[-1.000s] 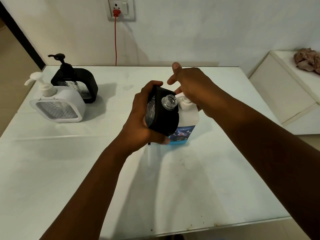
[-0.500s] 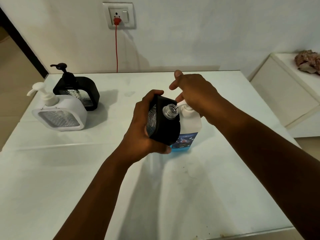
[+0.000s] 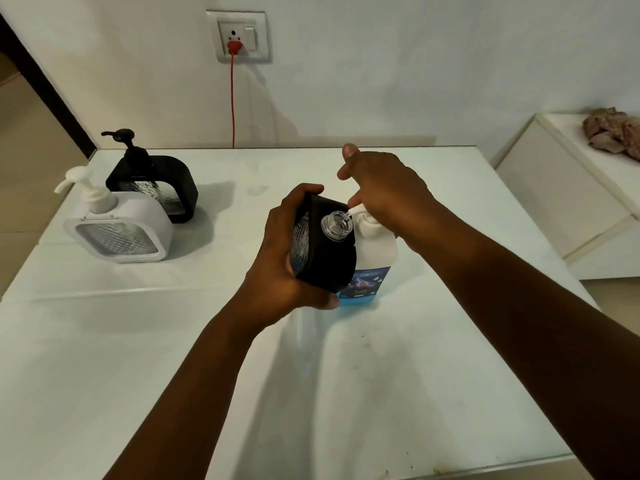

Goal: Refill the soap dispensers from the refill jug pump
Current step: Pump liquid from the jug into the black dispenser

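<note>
Standing at the white table (image 3: 242, 393), I have the refill jug (image 3: 375, 261) upright near its middle, blue label facing me, and everything now turns on how the open dispenser sits against that jug's pump.

My left hand (image 3: 277, 271) grips the black dispenser (image 3: 325, 261) round its body, fingers over the far edge and thumb under the near edge, holding it lifted off the table and tilted so its long axis leans right, toward the jug. The dispenser lies just left of the jug and touches or nearly touches its shoulder; I cannot tell which.

My right hand (image 3: 384, 188) rests on top of the jug's pump, palm down, its outer fingers held straight while the rest press on the pump head, which the hand hides. It is the nearer hand to the pump, so the pressing falls to it.

Smallest, and what matters most: the dispenser's clear threaded neck (image 3: 335, 225) faces up and right, and the white spout (image 3: 353, 213) pokes out from under my right hand to reach its rim. I judge the spout tip must stay over that mouth when I press.

Two capped dispensers stand far left.
</note>
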`<state>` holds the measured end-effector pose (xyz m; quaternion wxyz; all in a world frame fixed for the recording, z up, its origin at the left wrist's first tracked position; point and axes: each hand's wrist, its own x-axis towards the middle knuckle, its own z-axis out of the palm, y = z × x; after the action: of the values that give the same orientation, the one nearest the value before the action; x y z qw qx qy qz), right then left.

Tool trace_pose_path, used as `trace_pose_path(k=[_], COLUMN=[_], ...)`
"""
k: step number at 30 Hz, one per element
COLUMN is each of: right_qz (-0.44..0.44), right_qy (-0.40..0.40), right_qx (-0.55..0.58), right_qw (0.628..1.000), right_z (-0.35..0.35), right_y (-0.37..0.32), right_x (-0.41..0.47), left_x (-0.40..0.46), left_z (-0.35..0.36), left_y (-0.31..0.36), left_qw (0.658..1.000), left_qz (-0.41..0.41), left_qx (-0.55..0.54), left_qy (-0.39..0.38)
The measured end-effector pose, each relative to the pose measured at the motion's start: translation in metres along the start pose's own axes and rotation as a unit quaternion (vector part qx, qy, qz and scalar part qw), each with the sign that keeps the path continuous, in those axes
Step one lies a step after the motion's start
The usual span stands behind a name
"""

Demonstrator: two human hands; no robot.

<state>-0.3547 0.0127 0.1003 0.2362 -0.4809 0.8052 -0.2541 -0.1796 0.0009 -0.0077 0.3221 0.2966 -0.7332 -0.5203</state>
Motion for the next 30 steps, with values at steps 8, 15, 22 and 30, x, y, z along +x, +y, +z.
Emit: trace_pose_path(k=[8, 15, 22, 30], right_qz=[0.049, -0.019, -0.008, -0.019], right_qy=[-0.068, -0.015, -0.018, -0.046], right_qx=[0.063, 0.018, 0.007, 0.043], right_qw=[0.994, 1.0, 1.0, 0.998], right_z=[-0.009, 0.0, 0.002, -0.004], right_y=[-0.009, -0.001, -0.004, -0.007], right_x=[-0.004, 0.003, -0.004, -0.002], left_x=[0.003, 0.0, 0.0, 0.001], left_z=[-0.001, 0.001, 0.0, 0.0], left_y=[0.002, 0.002, 0.004, 0.006], left_qw=[1.0, 1.0, 1.0, 1.0], left_qz=[0.008, 0.006, 0.002, 0.002], left_qx=[0.002, -0.009, 0.008, 0.0], left_qy=[0.003, -0.005, 0.0, 0.002])
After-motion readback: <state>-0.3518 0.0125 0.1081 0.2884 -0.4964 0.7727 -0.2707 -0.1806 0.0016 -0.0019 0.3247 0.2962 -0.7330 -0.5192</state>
